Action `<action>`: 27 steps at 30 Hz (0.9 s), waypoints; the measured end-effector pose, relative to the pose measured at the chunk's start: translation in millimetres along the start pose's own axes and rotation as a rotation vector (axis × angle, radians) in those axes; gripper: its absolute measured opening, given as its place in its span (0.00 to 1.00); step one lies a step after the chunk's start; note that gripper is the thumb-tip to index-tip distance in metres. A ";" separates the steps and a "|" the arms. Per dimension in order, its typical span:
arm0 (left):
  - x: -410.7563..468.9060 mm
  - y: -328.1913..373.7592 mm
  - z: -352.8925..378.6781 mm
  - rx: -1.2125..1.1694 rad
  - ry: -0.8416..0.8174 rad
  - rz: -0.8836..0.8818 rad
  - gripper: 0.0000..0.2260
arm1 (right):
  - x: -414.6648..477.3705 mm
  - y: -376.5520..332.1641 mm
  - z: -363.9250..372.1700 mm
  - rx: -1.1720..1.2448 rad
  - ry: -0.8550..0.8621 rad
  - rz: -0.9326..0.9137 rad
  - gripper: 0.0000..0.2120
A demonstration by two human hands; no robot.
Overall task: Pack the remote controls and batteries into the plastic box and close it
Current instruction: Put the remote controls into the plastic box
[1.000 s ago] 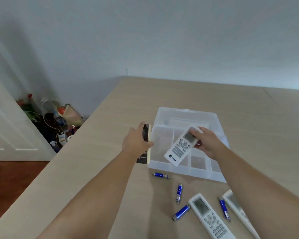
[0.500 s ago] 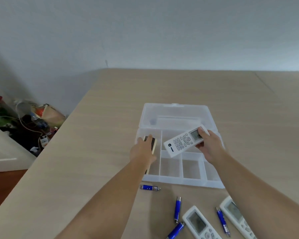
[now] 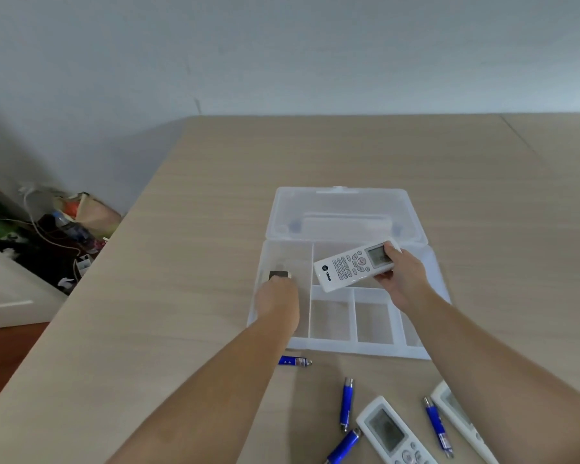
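A clear plastic box [image 3: 355,346] with several compartments lies open on the table, its lid [image 3: 342,202] folded back flat. My left hand [image 3: 277,301] is inside the long left compartment, shut on a dark remote with a pale edge [image 3: 279,274]. My right hand [image 3: 400,277] holds a white remote control [image 3: 349,267] by its screen end, lying crosswise just above the upper right compartment. In front of the box lie two more white remotes [image 3: 394,433] [image 3: 459,416] and several blue batteries [image 3: 295,361] [image 3: 347,403].
The wooden table [image 3: 181,296] ends at a left edge; beyond it on the floor sits a pile of bags, bottles and cables [image 3: 54,236]. A white door or cabinet [image 3: 4,296] stands at far left. A grey wall is behind the table.
My left hand has carried the dark remote down into the left compartment. My right hand has turned the white remote crosswise and lowered it over the box. The camera moved closer and tilted.
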State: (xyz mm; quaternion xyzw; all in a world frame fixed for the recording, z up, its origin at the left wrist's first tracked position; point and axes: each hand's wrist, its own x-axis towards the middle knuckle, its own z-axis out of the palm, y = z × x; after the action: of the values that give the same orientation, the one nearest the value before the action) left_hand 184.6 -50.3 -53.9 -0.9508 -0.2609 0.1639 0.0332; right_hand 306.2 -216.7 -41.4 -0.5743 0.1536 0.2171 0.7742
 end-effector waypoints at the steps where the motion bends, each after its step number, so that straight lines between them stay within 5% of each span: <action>1: -1.3 -0.7 -0.9 -0.022 -0.008 0.000 0.20 | 0.3 0.0 -1.0 0.004 0.012 0.004 0.07; 11: 4.0 -7.3 -40.1 -0.344 0.083 0.067 0.04 | 7.9 -19.6 -5.3 -0.219 0.158 -0.064 0.06; 16: 1.7 17.2 -32.1 -0.586 -0.145 0.041 0.12 | 12.8 -9.7 -3.1 -0.403 0.173 -0.036 0.10; 20: 4.3 27.5 -30.8 -0.593 -0.078 -0.052 0.10 | 19.1 -6.9 2.5 -0.579 0.167 0.000 0.09; 23: 8.9 27.1 -32.9 -0.606 -0.071 -0.073 0.09 | 21.3 -7.5 6.7 -0.910 0.133 -0.001 0.07; 27: 15.2 25.2 -34.5 -0.593 -0.111 -0.020 0.11 | 19.0 -2.6 8.5 -1.385 0.029 -0.019 0.21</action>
State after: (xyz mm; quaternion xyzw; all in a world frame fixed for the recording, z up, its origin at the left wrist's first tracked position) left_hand 220.5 -63.5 -29.6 -0.9059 -0.3084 0.1321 -0.2585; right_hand 323.8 -206.1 -46.0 -0.9406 -0.0152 0.2505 0.2288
